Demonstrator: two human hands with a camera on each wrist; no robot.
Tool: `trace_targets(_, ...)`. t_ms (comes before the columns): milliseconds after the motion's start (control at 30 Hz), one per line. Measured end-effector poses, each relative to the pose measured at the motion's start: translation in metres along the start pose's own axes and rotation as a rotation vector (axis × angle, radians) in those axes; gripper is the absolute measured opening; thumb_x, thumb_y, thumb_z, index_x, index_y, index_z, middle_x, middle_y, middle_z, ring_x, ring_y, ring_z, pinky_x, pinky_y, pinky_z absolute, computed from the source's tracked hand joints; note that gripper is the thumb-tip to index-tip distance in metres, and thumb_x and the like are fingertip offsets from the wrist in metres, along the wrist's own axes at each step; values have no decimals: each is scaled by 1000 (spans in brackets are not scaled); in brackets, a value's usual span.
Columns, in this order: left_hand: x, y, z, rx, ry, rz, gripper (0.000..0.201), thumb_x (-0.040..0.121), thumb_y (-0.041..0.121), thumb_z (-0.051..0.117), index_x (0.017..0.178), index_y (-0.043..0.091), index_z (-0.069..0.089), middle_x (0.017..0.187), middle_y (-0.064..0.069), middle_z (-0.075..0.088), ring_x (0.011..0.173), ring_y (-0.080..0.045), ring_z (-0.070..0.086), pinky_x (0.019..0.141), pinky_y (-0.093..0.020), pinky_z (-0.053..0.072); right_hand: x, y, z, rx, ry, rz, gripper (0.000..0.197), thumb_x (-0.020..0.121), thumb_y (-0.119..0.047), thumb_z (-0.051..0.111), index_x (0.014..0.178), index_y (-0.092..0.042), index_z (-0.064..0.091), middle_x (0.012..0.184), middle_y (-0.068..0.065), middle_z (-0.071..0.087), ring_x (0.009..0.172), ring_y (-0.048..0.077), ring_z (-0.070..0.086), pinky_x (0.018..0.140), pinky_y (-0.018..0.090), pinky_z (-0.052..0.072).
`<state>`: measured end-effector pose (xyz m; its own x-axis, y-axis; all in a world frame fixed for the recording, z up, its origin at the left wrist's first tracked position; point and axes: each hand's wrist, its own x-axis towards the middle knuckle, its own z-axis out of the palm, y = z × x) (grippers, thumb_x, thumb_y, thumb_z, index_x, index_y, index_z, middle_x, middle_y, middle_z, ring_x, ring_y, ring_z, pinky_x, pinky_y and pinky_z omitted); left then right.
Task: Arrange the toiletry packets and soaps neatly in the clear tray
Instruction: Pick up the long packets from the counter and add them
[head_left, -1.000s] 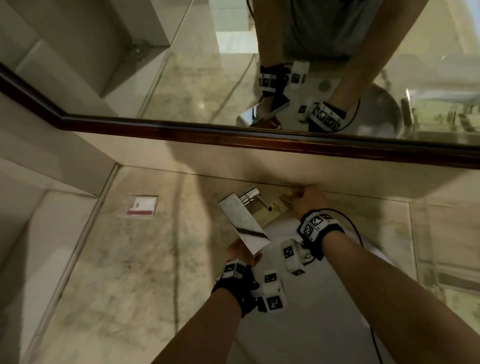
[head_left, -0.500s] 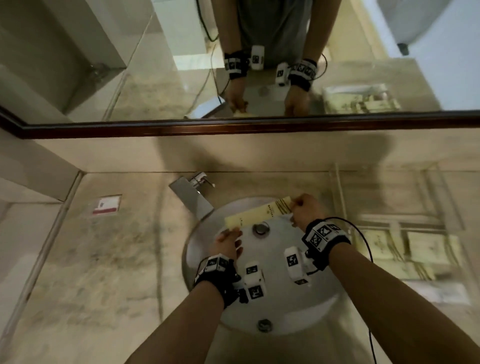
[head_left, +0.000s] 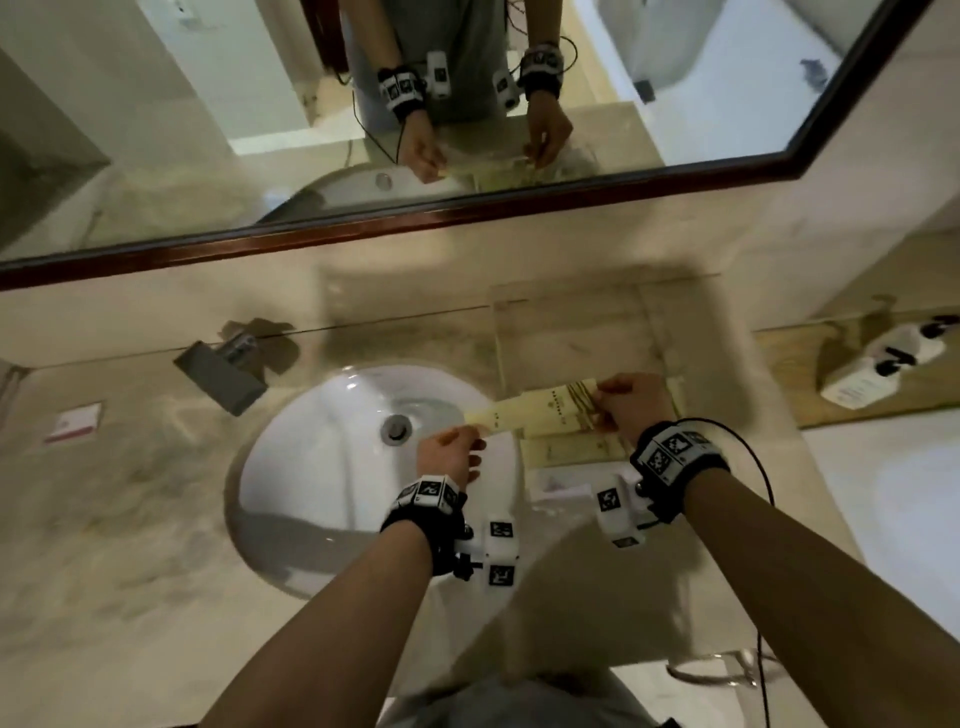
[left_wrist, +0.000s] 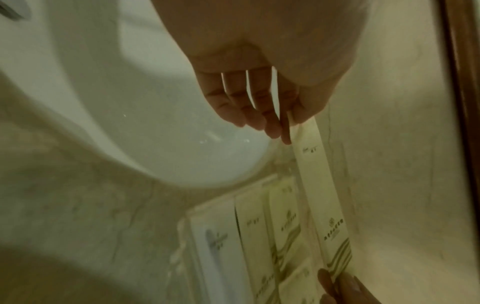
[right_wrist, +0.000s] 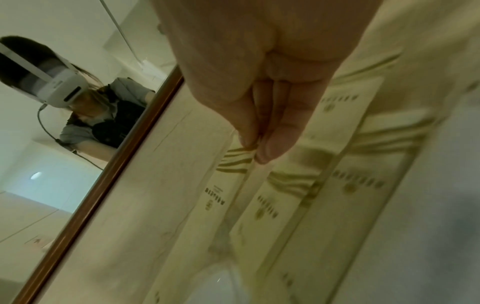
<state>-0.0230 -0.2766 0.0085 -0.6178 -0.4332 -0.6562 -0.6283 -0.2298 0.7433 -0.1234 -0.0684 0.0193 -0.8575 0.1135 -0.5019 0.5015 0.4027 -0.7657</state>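
L hand (head_left: 451, 451) & R hand (head_left: 631, 402) each pinch an end of long packet (head_left: 540, 410), held above clear tray (head_left: 571, 332). Other packets (left_wrist: 262, 232) lie below it. Sink (head_left: 322, 467) just beside tray, tap (head_left: 221, 371) behind.

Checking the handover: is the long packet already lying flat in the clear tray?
No: the long packet hangs between the left hand and right hand, one end over the sink.

We see a beige marble counter (head_left: 130, 519) with an inset white basin (head_left: 311, 467). On it rest a clear tray (head_left: 571, 322) beside the basin, a red-and-white card (head_left: 72, 422) at far left, and a wooden board (head_left: 789, 364) at far right.
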Motion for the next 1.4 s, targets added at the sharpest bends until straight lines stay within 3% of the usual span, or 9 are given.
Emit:
trace_targets(133, -14, -7, 39, 201, 32, 90, 9, 80, 25, 73, 72, 21, 73, 70, -1, 67, 64, -18, 58, 65, -28, 54, 9, 21, -52, -247, 72, -4, 10, 81, -18, 72, 81, -8, 74, 80, 15, 72, 69, 28, 67, 65, 33, 59)
trace_targets(300, -28, -19, 65, 455, 110, 146, 17, 81, 29, 73, 89, 14, 76, 88, -3, 73, 83, -16, 64, 79, -22, 47, 20, 42, -75, -425, 4, 34, 21, 79, -15, 69, 85, 5, 74, 85, 20, 73, 64, 25, 64, 65, 29, 56)
trace_targets(433, -30, -22, 68, 652, 171, 161, 17, 80, 35, 70, 84, 19, 75, 90, -3, 75, 90, -23, 67, 84, -31, 54, 21, 45, -71, -555, -69, 22, 26, 77, -13, 66, 55, -6, 56, 56, 7, 56, 53, 21, 55, 53, 24, 47)
trace_targets(567, -30, -22, 66, 801, 211, 167, 13, 80, 36, 65, 82, 24, 69, 94, 0, 72, 95, -23, 65, 81, -29, 50, 21, 43, -63, -681, -127, -4, 13, 77, -15, 62, 69, -6, 56, 69, 9, 58, 59, 23, 55, 50, 22, 42)
trace_targets(700, -28, -25, 67, 828, 226, 180, 10, 81, 34, 63, 78, 24, 63, 94, 0, 70, 91, -22, 63, 76, -26, 45, 21, 47, -59, -734, -140, -40, 18, 77, -13, 60, 65, -7, 49, 59, 5, 50, 51, 18, 48, 49, 23, 43)
trace_targets(900, -18, -24, 68, 893, 215, 203, 16, 82, 37, 61, 87, 22, 63, 96, 1, 66, 94, -21, 62, 78, -29, 47, 22, 49, -60, -772, -149, -39, 12, 76, -17, 62, 73, -6, 63, 61, 4, 57, 52, 17, 52, 48, 20, 43)
trace_targets(1100, -13, -23, 58, 814, 202, 187, 18, 81, 41, 63, 85, 23, 62, 93, 2, 67, 85, -20, 60, 74, -28, 46, 13, 37, -57, -761, -88, -76, 22, 80, -29, 62, 80, -7, 65, 79, 10, 66, 67, 25, 60, 60, 28, 51)
trace_targets(1267, -12, -23, 9, 727, 252, 159, 28, 87, 46, 54, 91, 20, 64, 96, -1, 69, 89, -24, 63, 77, -28, 46, -15, -13, -13, -738, -179, -212, 28, 89, -32, 56, 73, -9, 58, 70, 9, 58, 70, 30, 58, 62, 30, 48)
trace_targets(1400, -3, -22, -74, 659, 350, 110, 29, 88, 42, 54, 91, 16, 66, 98, -6, 70, 94, -28, 63, 79, -30, 47, -45, -49, 84, -750, -365, -337, 31, 87, -29, 57, 70, -4, 62, 68, 8, 65, 67, 26, 62, 54, 26, 48)
